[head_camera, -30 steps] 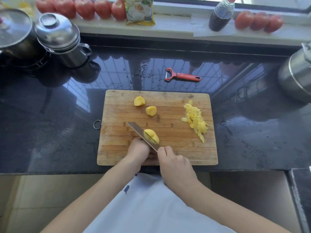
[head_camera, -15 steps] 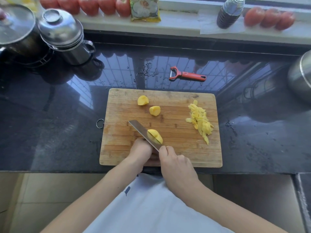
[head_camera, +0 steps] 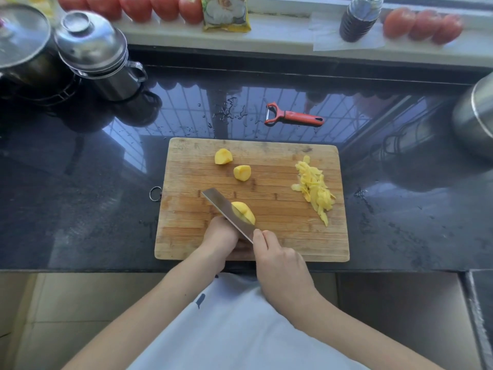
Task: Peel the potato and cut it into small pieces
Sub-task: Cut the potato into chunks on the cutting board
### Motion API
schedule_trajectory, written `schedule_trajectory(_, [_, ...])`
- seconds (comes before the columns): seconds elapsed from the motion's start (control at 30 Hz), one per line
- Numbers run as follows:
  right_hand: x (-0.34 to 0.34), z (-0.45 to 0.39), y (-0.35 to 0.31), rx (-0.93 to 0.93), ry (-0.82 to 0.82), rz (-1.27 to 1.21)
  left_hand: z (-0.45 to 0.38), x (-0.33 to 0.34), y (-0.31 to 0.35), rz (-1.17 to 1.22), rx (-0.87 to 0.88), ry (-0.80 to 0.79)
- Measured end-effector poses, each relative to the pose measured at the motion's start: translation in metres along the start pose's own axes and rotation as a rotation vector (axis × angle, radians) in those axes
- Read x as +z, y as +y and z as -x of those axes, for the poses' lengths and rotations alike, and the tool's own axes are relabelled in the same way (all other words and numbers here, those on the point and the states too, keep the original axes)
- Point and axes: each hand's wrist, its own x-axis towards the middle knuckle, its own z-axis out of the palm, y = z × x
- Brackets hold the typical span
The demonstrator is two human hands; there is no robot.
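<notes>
Head view: knife blade lies slantwise across a peeled potato piece on the cutting board. Right hand grips the knife handle. Left hand sits at the piece's seven o'clock; whether it grips the piece is unclear. Two cut chunks lie toward twelve o'clock, peelings toward two, a peeler beyond the board.

Bright daylight; countertop glare; edges perhaps warped

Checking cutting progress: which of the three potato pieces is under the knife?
The nearest potato piece, by both hands; the knife crosses it. The other two pieces lie untouched farther back.
</notes>
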Motion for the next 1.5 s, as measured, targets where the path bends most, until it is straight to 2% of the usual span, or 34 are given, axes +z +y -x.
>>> schedule_trajectory(0.6, [-0.004, 0.002, 0.009, -0.016, -0.083, -0.071, 0.000, 0.000, -0.006, -0.012, 0.052, 0.025])
schedule_trajectory(0.8, [-0.004, 0.003, 0.012, 0.030, -0.122, -0.102, -0.004, 0.001, -0.006, 0.009, 0.029, 0.037])
schedule_trajectory(0.9, [-0.007, 0.004, 0.020, 0.081, -0.127, -0.200, -0.008, -0.001, -0.008, -0.026, 0.045, 0.072])
schedule_trajectory(0.97, [-0.012, -0.001, 0.029, 0.159, -0.101, -0.360, -0.007, -0.007, -0.013, -0.149, 0.118, 0.153])
schedule_trajectory(1.03, [-0.014, -0.007, 0.042, 0.277, -0.082, -0.530, -0.007, -0.018, -0.023, -0.358, 0.279, 0.292])
schedule_trajectory(1.07, [-0.014, -0.009, 0.050, 0.334, -0.093, -0.586, -0.008, -0.024, -0.030, -0.514, 0.448, 0.370])
schedule_trajectory(1.13, [-0.013, -0.013, 0.064, 0.414, -0.133, -0.640, -0.014, -0.037, -0.041, -0.932, 0.974, 0.464])
schedule_trajectory(1.17, [-0.013, -0.013, 0.069, 0.436, -0.151, -0.649, -0.019, -0.042, -0.044, -1.137, 1.198, 0.439])
schedule_trajectory(1.2, [-0.014, -0.012, 0.074, 0.450, -0.164, -0.653, -0.026, -0.045, -0.045, -1.319, 1.336, 0.375])
schedule_trajectory(1.3, [-0.017, -0.010, 0.078, 0.460, -0.197, -0.668, -0.055, -0.047, -0.037, -1.627, 1.439, 0.209])
schedule_trajectory(1.4, [-0.018, -0.008, 0.078, 0.491, -0.224, -0.713, -0.070, -0.042, -0.019, -1.734, 1.454, 0.212])
schedule_trajectory(1.47, [-0.019, -0.006, 0.078, 0.528, -0.226, -0.750, -0.066, -0.035, -0.012, -1.589, 1.359, 0.225])
schedule_trajectory(1.5, [-0.019, -0.005, 0.079, 0.548, -0.225, -0.766, -0.060, -0.030, -0.009, -1.389, 1.252, 0.227])
